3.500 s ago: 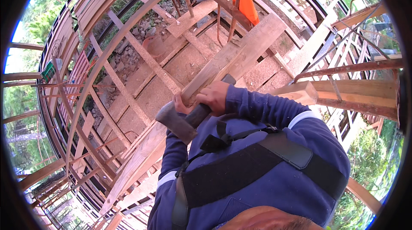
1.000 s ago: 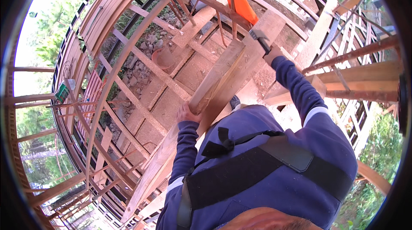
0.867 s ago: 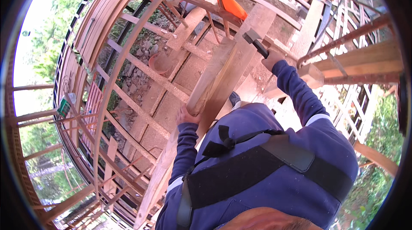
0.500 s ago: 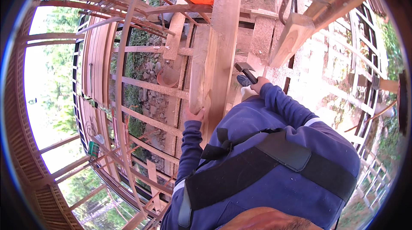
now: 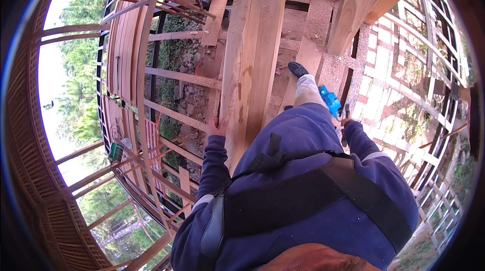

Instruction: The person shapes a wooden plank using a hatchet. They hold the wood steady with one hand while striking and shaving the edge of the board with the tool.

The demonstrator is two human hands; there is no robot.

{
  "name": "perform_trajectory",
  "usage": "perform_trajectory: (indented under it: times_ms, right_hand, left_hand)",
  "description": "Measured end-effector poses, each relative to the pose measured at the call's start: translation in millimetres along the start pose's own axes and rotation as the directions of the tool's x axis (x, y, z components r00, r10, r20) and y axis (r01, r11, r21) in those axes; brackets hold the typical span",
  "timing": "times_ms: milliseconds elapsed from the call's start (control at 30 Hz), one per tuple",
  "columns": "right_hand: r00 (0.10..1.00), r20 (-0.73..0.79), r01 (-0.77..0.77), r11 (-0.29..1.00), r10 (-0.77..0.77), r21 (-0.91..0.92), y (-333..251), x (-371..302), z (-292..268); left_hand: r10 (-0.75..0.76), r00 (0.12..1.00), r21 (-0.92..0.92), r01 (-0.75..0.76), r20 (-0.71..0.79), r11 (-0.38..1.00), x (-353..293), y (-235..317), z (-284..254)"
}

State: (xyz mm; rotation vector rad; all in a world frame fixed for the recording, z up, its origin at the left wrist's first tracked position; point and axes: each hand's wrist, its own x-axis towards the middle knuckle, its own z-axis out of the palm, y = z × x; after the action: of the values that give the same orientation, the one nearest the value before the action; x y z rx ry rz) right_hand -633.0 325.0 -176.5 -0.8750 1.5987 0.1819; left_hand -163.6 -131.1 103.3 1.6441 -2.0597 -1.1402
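Note:
A thick squared timber beam (image 5: 242, 64) runs lengthwise in front of me, with wet-looking dark patches on its face, beside another long beam (image 5: 268, 28). My left hand (image 5: 217, 128) rests at the near left edge of the first beam, thumb and fingers apart. Low at my right side, my right hand (image 5: 347, 121) is closed round a dark-handled hammer (image 5: 347, 111), seen nearly end-on and partly hidden by the hand. A blue power tool (image 5: 330, 101) lies on the boards just beyond that hand.
My shoe (image 5: 298, 69) stands on a plank between the beams and a squared post end (image 5: 349, 21). Open joists (image 5: 184, 76) on the left show rubble below. Stacked boards (image 5: 124, 64) lie farther left. Slatted framing (image 5: 404, 94) spreads to the right.
My right hand has swung back and right with the hammer, away from the beams. My left hand has shifted slightly left along the beam's edge. The blue power tool has come into view.

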Motion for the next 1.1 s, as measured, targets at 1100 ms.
perform_trajectory:
  times_ms: [1100]
  right_hand:
    - [0.515,-0.470,0.619,0.690,-0.717,-0.375,-431,-188,-278]
  left_hand:
    - [-0.281,0.853,0.331,0.445,-0.440,0.832,-182,14,-16]
